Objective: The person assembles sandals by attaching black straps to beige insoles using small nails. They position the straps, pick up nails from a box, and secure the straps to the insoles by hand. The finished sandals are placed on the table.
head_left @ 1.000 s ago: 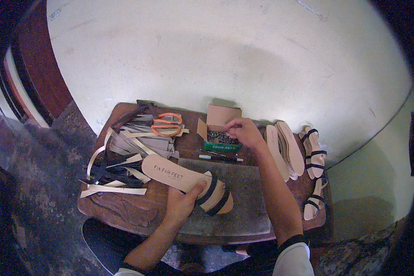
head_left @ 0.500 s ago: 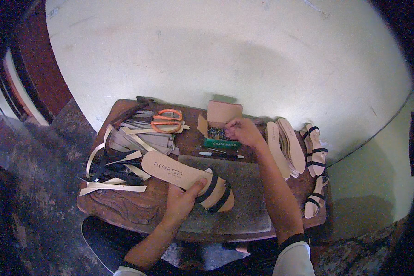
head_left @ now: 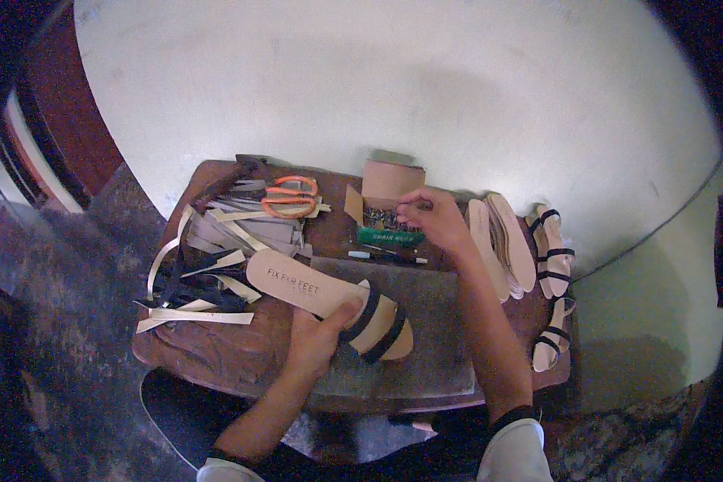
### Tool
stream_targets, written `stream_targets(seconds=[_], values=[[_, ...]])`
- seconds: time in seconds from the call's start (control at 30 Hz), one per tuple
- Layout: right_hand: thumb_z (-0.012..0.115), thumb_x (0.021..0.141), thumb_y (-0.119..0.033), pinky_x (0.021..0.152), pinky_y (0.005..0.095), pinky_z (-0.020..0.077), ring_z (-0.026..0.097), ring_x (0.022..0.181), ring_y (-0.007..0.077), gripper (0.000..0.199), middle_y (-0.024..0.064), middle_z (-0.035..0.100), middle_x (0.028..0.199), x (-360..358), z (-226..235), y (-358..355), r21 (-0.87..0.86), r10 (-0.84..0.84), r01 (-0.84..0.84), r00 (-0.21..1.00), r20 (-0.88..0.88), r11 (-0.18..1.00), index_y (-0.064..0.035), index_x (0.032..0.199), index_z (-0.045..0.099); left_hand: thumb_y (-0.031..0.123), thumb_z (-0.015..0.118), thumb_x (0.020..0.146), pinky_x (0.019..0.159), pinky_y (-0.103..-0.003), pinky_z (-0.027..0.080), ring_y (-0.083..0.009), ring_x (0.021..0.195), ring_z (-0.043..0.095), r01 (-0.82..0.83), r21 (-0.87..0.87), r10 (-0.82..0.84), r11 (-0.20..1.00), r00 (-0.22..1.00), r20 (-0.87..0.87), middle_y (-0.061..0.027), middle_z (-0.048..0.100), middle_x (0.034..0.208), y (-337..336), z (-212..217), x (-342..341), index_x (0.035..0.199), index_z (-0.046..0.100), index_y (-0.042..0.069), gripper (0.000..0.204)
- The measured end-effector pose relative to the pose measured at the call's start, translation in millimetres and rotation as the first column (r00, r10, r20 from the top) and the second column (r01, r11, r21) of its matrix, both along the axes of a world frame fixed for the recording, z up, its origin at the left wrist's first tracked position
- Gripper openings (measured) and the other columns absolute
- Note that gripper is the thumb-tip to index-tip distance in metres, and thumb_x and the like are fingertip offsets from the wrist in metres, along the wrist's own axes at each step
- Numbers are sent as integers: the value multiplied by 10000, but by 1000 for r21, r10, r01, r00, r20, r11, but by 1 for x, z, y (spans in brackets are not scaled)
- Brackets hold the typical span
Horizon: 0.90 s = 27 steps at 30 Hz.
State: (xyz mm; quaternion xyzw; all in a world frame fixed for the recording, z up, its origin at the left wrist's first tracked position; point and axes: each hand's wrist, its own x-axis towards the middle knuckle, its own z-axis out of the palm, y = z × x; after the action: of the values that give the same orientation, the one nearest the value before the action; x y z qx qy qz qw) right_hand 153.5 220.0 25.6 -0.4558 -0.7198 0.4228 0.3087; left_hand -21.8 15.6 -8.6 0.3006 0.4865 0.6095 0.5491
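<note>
My left hand point(head_left: 316, 337) grips a flat tan sandal point(head_left: 305, 286) at its middle, thumb on top of the insole. Two black straps point(head_left: 367, 315) cross the toe end, which points to the right. At the back of the table stands an open green and brown cardboard box point(head_left: 389, 238) holding many small dark nails point(head_left: 380, 218). My right hand point(head_left: 437, 220) hovers at the box's right side, its thumb and fingertips pinched together over the nails. Whatever lies between those fingertips is too small to make out.
Orange-handled scissors point(head_left: 291, 198) lie on grey strips point(head_left: 253, 229) at back left, with cream and black straps point(head_left: 197, 316) nearer. A pen point(head_left: 387, 257) lies before the box. Stacked tan soles point(head_left: 509, 243) and strapped sandals point(head_left: 553, 257) line the right. A dark mat point(head_left: 426, 365) covers the middle.
My right hand has risen slightly from the nails, its fingertips pulled closer together. My left hand keeps its grip on the sandal. The whole view has shifted a little.
</note>
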Motion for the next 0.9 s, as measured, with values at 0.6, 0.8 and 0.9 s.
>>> stream_targets(seconds=[0.6,0.8,0.9], values=[[765,670,33,702,239,498,613,767,112,182,47,647,814,38,12,-170,-56,-78,71,987,-143,996,-39,785,643,132,716,796,768,-295,511,-175,886,637,149,79,-134,986,976,-169,-101,659,967,-10,5,10,1030,606,-19,300],[754,647,51,712,244,484,608,778,111,201,42,648,833,28,3,-169,-2,-33,33,985,-168,999,-34,791,642,142,716,801,738,-287,518,-170,855,645,150,74,-130,986,967,-219,-103,664,959,-11,9,13,1016,615,-17,286],[744,648,50,708,241,477,603,773,107,201,38,646,833,27,0,-170,-76,-44,30,981,-189,997,-34,793,633,137,713,803,739,-287,519,-169,860,645,155,93,-131,983,965,-227,-105,664,964,-11,8,13,1022,613,-19,286]])
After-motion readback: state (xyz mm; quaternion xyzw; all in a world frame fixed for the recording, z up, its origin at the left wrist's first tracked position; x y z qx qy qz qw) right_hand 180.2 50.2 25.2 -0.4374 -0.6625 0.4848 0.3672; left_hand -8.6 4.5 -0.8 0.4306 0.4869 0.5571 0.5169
